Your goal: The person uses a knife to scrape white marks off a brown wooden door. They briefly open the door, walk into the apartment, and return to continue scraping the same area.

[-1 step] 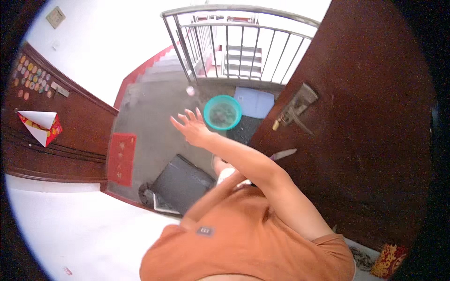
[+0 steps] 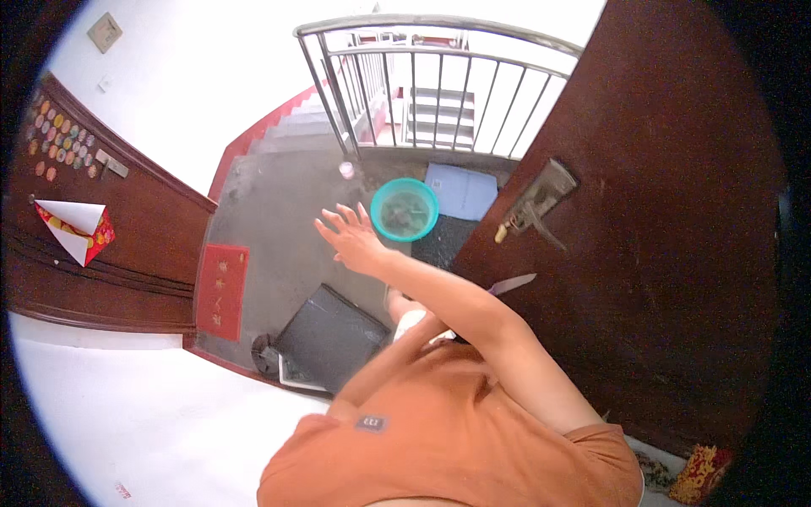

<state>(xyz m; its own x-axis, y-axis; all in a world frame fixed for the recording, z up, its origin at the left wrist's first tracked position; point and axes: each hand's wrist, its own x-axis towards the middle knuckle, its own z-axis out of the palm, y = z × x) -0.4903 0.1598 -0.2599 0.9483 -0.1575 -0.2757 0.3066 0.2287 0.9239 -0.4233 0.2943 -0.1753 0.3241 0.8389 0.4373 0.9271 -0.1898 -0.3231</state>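
View shifted slightly. Right grip spread wide, empty. Left grip hidden near knife; cannot tell hold.

From the head, a wide fisheye view looks down, shirt close below, landing floor farther off.

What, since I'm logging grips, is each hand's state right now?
Left hand: hidden behind the right forearm; a knife shows beyond that arm, but the grip cannot be told.
Right hand: open, fingers spread, nothing visibly held.
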